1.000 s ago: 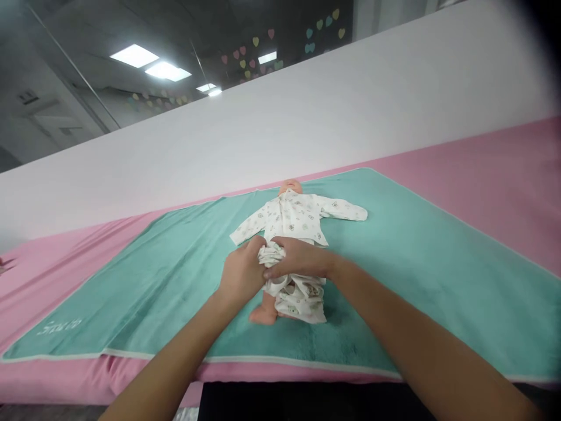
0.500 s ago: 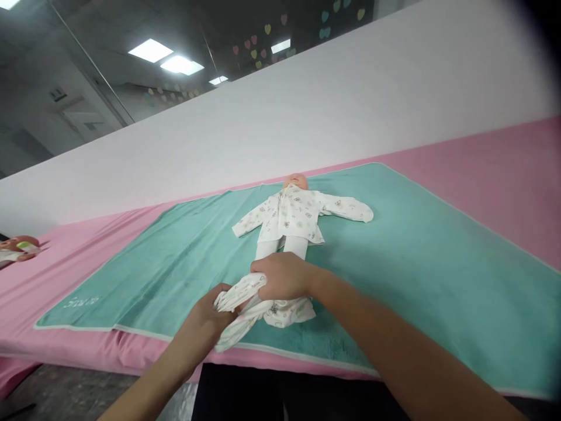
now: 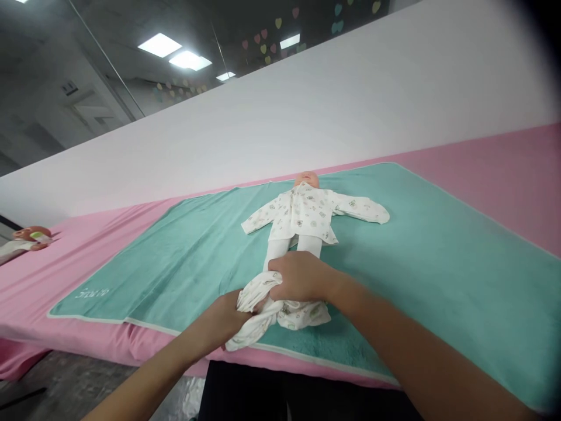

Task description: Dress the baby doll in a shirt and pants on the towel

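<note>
A baby doll (image 3: 302, 217) in a white printed top lies on its back on a teal mat (image 3: 416, 251), head toward the wall, legs bare in white. A pair of white printed baby trousers (image 3: 280, 310) is bunched at the doll's feet near the mat's front edge. My right hand (image 3: 302, 278) is closed over the trousers' top, above the doll's lower legs. My left hand (image 3: 225, 318) grips the trousers' left side from below. The doll's feet are hidden under the cloth and my hands.
The mat lies on a pink padded surface (image 3: 504, 175) against a white wall (image 3: 350, 105). A second doll (image 3: 28, 238) lies at the far left edge. The surface's front edge drops to a dark floor at the bottom left.
The trousers have been pulled down from the doll's waist to its feet, baring the white legs. Both hands moved toward me with the cloth. In the last half second little changed.
</note>
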Available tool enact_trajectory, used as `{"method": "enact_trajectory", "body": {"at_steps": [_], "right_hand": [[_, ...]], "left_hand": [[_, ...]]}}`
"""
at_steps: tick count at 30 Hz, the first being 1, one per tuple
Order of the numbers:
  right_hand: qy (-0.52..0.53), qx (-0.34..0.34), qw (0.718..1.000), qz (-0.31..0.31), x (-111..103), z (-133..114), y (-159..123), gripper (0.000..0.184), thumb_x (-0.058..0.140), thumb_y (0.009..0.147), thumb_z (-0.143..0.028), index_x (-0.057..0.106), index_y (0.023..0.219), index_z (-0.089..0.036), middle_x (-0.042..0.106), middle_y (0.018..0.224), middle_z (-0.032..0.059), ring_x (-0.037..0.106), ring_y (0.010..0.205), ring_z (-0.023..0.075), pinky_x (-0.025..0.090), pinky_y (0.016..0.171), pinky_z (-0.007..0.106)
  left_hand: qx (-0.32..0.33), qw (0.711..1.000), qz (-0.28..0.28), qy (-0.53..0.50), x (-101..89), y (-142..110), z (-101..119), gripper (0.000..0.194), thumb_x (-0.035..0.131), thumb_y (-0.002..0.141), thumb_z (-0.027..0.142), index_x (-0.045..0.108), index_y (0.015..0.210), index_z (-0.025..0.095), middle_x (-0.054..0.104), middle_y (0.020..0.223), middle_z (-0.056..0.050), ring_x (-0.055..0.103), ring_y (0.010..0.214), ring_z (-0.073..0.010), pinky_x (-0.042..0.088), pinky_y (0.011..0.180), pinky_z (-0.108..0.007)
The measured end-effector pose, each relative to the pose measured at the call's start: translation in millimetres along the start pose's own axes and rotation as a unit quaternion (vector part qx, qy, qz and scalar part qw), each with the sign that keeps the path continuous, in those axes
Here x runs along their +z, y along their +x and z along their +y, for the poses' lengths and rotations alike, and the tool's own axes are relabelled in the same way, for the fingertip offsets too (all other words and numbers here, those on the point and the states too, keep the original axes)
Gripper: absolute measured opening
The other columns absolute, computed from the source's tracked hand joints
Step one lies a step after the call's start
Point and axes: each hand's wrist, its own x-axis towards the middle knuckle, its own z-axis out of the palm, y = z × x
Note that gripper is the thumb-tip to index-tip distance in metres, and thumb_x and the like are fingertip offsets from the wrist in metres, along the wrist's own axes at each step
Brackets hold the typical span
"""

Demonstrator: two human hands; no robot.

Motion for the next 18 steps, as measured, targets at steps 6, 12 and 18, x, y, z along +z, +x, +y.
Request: {"method": "enact_trajectory", "body": {"at_steps": [6, 12, 18], "right_hand": [[0.027, 0.009, 1.000, 0.004, -1, 3, 0, 0.031, 0.055, 0.070, -0.040, 0.033, 0.062, -0.019, 0.044, 0.058, -0.0033, 0.039, 0.055, 0.0111, 0.022, 0.050, 0.027], [0.115, 0.021, 0.993, -0.002, -11, 2, -1, 0.037, 0.056, 0.069, -0.042, 0.028, 0.061, -0.019, 0.034, 0.059, -0.0044, 0.031, 0.055, 0.0099, 0.019, 0.049, 0.027], [0.183, 0.026, 0.983, -0.013, -17, 7, 1, 0.040, 0.059, 0.067, -0.045, 0.029, 0.060, -0.019, 0.033, 0.060, -0.0048, 0.030, 0.055, 0.0095, 0.018, 0.048, 0.027]], "left_hand": [[0.002, 0.979, -0.135, -0.155, -9.0, -7, 5, 0.038, 0.059, 0.072, 0.045, 0.065, 0.095, 0.016, 0.067, 0.075, -0.005, 0.060, 0.074, -0.0216, 0.046, 0.066, -0.029], [0.022, 0.957, -0.163, -0.241, -9.3, -3, 5, 0.046, 0.057, 0.075, 0.046, 0.062, 0.108, 0.014, 0.067, 0.078, -0.008, 0.061, 0.079, -0.0235, 0.048, 0.074, -0.035], [0.066, 0.958, -0.178, -0.215, -14.7, 6, 12, 0.041, 0.063, 0.071, 0.037, 0.063, 0.106, 0.017, 0.068, 0.094, -0.007, 0.059, 0.090, -0.0259, 0.047, 0.079, -0.035]]}}
